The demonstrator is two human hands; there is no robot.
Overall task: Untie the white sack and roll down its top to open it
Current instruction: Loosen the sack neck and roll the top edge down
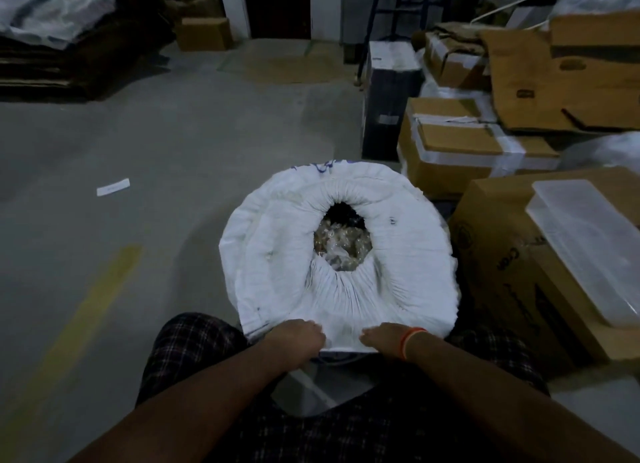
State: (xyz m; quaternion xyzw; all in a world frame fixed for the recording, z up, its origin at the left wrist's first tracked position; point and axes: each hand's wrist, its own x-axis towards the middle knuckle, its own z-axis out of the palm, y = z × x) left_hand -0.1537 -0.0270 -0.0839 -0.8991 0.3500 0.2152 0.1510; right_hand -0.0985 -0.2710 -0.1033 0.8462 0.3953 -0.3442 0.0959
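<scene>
Dim concrete floor (173, 144) is spreading out underfoot, and the person is standing right over the white sack (408, 255), which is sitting upright on it just in front of the checked trousers (194, 345). Both hands are working the nearest stretch of the rim: the left hand (300, 336) and the right hand (384, 336) are lying knuckles-up, close together but apart, with the fingers curled shut over the rolled cloth, presumably to tuck that edge down and outward. No tie is showing at the mouth, so the untying looks done, and the top is already forming a thick collar all round, gathered in pleats toward the opening (343, 244) where pale, lumpy contents are showing. The near side seems to be getting its turn now; an even roll should be keeping the mouth from slumping shut. Just right of the sack, cardboard boxes (464, 151) are stacking up, one carrying a clear plastic lid (588, 241). Farther off, a paper slip (113, 187) is lying on the floor
</scene>
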